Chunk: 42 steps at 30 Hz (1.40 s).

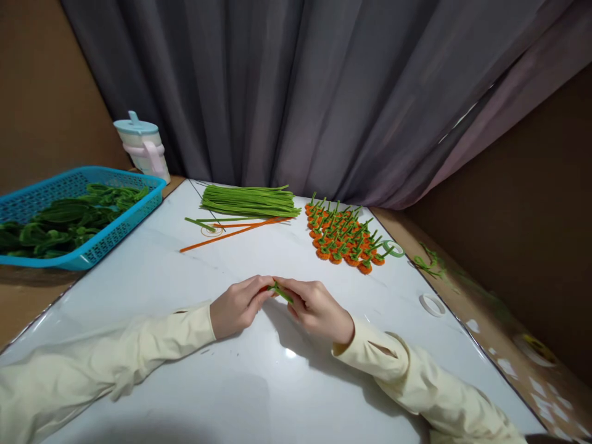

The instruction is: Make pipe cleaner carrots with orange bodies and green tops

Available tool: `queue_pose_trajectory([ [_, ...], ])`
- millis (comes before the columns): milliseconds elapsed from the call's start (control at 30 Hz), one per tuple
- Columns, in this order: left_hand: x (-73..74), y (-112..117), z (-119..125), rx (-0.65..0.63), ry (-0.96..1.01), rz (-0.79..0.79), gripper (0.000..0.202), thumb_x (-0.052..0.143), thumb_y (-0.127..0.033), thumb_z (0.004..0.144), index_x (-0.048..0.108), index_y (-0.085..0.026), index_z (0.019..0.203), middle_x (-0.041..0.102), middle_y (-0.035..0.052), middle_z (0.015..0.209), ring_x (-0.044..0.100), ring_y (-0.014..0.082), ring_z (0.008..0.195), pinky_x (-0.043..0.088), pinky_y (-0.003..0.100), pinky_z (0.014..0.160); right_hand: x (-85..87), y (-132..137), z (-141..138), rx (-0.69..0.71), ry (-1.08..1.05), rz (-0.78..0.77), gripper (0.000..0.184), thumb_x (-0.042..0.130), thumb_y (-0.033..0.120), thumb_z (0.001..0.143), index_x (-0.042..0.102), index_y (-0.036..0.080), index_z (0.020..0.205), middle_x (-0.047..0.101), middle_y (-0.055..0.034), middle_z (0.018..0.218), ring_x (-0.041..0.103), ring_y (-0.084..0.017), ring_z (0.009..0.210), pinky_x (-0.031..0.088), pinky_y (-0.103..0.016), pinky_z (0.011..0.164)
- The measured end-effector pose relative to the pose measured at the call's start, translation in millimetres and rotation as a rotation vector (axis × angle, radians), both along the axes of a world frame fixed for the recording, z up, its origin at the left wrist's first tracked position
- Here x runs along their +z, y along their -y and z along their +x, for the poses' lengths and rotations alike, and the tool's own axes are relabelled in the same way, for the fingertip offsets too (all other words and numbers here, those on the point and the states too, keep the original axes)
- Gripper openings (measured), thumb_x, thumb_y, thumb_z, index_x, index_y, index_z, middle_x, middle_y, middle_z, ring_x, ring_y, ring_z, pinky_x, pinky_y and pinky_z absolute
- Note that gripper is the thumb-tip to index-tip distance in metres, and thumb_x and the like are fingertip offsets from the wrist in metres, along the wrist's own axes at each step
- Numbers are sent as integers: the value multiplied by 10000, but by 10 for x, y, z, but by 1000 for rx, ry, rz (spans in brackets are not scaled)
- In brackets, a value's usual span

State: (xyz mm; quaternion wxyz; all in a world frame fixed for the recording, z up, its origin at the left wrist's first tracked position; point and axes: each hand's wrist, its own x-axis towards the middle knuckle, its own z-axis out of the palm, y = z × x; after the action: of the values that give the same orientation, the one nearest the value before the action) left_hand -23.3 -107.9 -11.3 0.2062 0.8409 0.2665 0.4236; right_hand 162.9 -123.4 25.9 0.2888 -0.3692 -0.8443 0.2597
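My left hand [238,305] and my right hand [314,308] meet over the middle of the white table [152,283], fingers pinched together on a short green pipe cleaner piece [280,291]. A trace of orange shows between the fingertips. Beyond the hands lies a cluster of several finished orange pieces with green stems [345,240]. A bundle of long green pipe cleaners [250,200] lies at the far middle, with loose orange pipe cleaners [231,233] and a short green piece [200,223] in front of it.
A blue plastic basket [99,243] with green leaf shapes sits at the left edge. A lidded white jug [141,148] stands behind it. Two tape rolls [394,248] [431,304] lie near the right table edge. A grey curtain hangs behind.
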Motion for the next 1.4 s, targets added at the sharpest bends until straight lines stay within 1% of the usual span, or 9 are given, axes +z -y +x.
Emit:
queue_pose_trajectory([
  [200, -7, -1, -8, -5, -4, 24, 191, 390, -106, 879, 480, -186, 1027, 600, -1, 781, 558, 84, 633, 468, 182, 644, 64, 14, -22, -37, -184, -537, 282, 402, 184, 849, 592, 141, 1052, 456, 56, 472, 440, -63, 310, 368, -165, 336],
  [333, -1, -10, -3, 36, 1, -96, 150, 396, -147, 880, 488, -176, 994, 568, -22, 689, 517, 74, 527, 453, 177, 562, 59, -51, -24, 20, -372, -796, 315, 462, 345, 854, 564, 122, 1052, 590, -25, 717, 516, -72, 408, 463, -192, 349],
  [433, 5, -20, -5, 36, 8, -255, 126, 400, -194, 882, 483, -170, 974, 512, -52, 591, 487, 67, 454, 436, 174, 507, 51, -95, 8, 49, -258, -673, 325, 452, 298, 857, 494, 150, 1143, 618, -63, 877, 550, -76, 456, 463, -184, 348],
  [633, 16, -2, -4, 0, 3, -377, 114, 414, -247, 873, 485, -182, 935, 487, -61, 535, 486, 74, 450, 433, 191, 516, 44, -83, 40, 60, -27, -192, 366, 422, 51, 766, 526, 161, 1099, 633, -41, 827, 558, -73, 520, 446, -151, 431],
  [800, 29, -101, 15, -25, 248, -754, 205, 478, -368, 839, 450, -181, 915, 501, -64, 492, 463, 80, 375, 417, 188, 393, -55, -169, 72, 11, -70, -305, 314, 391, 205, 871, 421, 186, 1183, 613, -7, 761, 499, -61, 411, 414, -160, 359],
  [1100, 100, -252, -29, -295, 393, -1237, 265, 614, -341, 754, 446, -167, 863, 620, 21, 572, 508, 87, 378, 418, 168, 346, -420, -396, 191, -225, 7, 197, 158, 477, 227, 847, 556, 163, 968, 619, -101, 909, 559, -189, 824, 463, -331, 741],
  [1167, 100, -245, -25, -316, 389, -1253, 262, 613, -337, 755, 447, -166, 864, 622, 22, 562, 509, 90, 379, 422, 167, 344, -385, -357, 161, -213, -108, 112, 127, 538, 260, 821, 586, 170, 896, 620, -81, 870, 550, -185, 821, 462, -326, 735],
  [1333, 104, -231, -19, -322, 371, -1247, 277, 616, -353, 754, 447, -167, 869, 613, 9, 543, 517, 94, 381, 430, 166, 339, -324, -274, 52, -23, -552, -569, 256, 677, 356, 706, 575, 161, 836, 561, 16, 661, 505, -79, 497, 433, -206, 447],
  [1400, 112, -223, -18, -317, 362, -1243, 280, 614, -360, 757, 446, -166, 867, 612, 8, 548, 517, 92, 379, 432, 166, 339, -330, -259, 20, 21, -646, -688, 289, 721, 337, 661, 573, 154, 829, 539, 38, 632, 504, -63, 479, 421, -180, 423],
])
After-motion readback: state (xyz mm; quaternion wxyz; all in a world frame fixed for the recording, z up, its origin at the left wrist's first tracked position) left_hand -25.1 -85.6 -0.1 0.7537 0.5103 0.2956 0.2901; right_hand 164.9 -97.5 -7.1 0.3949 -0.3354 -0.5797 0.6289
